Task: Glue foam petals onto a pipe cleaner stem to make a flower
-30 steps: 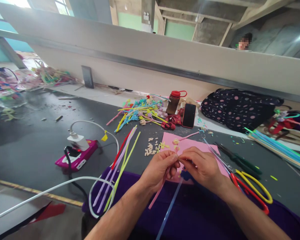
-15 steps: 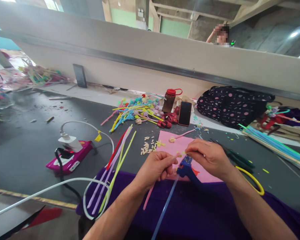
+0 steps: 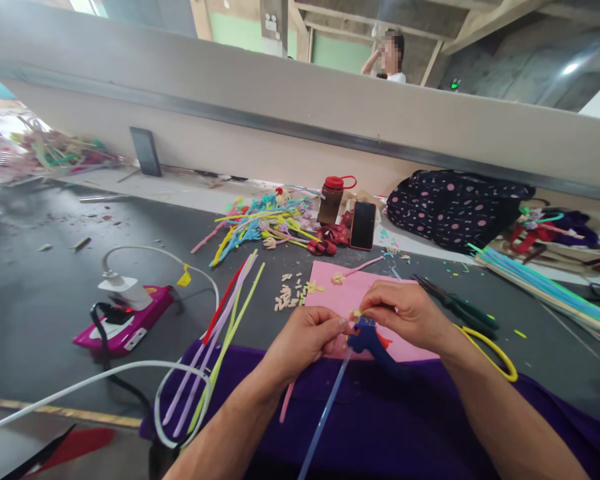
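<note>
My left hand (image 3: 307, 339) is closed in a pinch round a pink stem (image 3: 287, 403), whose lower end sticks out beneath the palm. Fingertips of my right hand (image 3: 407, 312) press together on a small pale yellow piece (image 3: 355, 314), right beside the left fingertips. Just below the hands lies a blue glue gun (image 3: 373, 341), with a long translucent glue stick (image 3: 325, 413) running from it toward me. A pink sheet (image 3: 325, 272) is under the work, bearing a pink stem with a small flower head (image 3: 338, 278). Short cream pieces (image 3: 283, 298) lie left of the sheet.
Pliers (image 3: 460, 307) and yellow-handled scissors (image 3: 495, 350) are at my right. Coloured fuzzy stems (image 3: 230, 320) and a magenta power strip (image 3: 130, 333) with looping cables lie left. Behind stand a bottle (image 3: 331, 201), a phone (image 3: 363, 225) and finished-looking stems (image 3: 260, 223).
My hands parted slightly, then came close again, with the yellow piece now showing between them. The glue gun is more exposed. The view has shifted, and a person in the background appears further left.
</note>
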A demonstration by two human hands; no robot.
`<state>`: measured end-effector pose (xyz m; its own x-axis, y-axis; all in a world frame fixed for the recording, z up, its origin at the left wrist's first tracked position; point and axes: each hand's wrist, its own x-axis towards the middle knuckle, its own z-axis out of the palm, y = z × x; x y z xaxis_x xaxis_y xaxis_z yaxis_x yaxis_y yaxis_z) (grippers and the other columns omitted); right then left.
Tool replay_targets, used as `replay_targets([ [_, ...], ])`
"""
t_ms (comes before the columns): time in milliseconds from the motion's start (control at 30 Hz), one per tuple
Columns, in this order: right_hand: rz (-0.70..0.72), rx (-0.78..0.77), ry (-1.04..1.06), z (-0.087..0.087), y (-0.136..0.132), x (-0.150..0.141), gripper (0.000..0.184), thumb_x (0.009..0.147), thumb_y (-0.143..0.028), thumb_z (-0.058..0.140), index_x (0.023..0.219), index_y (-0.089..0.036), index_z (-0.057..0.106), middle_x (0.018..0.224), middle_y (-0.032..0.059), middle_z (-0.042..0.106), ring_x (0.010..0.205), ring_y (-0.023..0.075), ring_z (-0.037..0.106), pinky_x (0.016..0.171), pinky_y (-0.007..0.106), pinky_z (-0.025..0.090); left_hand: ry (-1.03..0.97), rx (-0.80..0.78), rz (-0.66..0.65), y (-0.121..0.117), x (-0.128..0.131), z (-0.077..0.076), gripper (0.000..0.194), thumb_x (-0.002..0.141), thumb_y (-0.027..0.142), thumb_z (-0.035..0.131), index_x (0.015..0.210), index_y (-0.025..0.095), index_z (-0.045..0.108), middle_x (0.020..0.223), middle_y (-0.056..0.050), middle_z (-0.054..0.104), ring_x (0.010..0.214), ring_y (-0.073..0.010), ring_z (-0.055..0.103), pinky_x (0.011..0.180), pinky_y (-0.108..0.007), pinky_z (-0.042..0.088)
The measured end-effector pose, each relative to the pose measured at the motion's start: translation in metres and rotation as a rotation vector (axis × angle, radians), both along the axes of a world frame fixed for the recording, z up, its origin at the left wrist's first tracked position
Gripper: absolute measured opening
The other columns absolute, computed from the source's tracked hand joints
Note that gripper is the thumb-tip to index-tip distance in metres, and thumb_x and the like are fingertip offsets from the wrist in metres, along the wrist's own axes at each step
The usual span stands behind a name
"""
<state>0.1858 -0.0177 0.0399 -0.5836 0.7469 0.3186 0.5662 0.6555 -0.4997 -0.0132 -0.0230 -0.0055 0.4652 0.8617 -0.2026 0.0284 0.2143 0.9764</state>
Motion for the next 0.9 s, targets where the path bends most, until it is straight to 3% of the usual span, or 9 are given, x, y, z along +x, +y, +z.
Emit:
replay_targets([
  [900, 0.096, 0.169, -0.164, -0.0015, 0.0002, -0.0013, 0.013, 0.086, -0.017, 0.047, 0.085, -0.018, 0.060, 0.078, 0.0014, 0.065, 0.074, 0.0126, 0.059, 0.066, 0.024, 0.043, 0.079, 0.035, -0.014, -0.0014, 0.0008, 0.0050, 0.027, 0.071, 0.038, 0.057, 0.066, 0.012, 0.063, 0.041, 0.006, 0.043, 0.036, -0.0041, 0.028, 0.038, -0.020, 0.018],
])
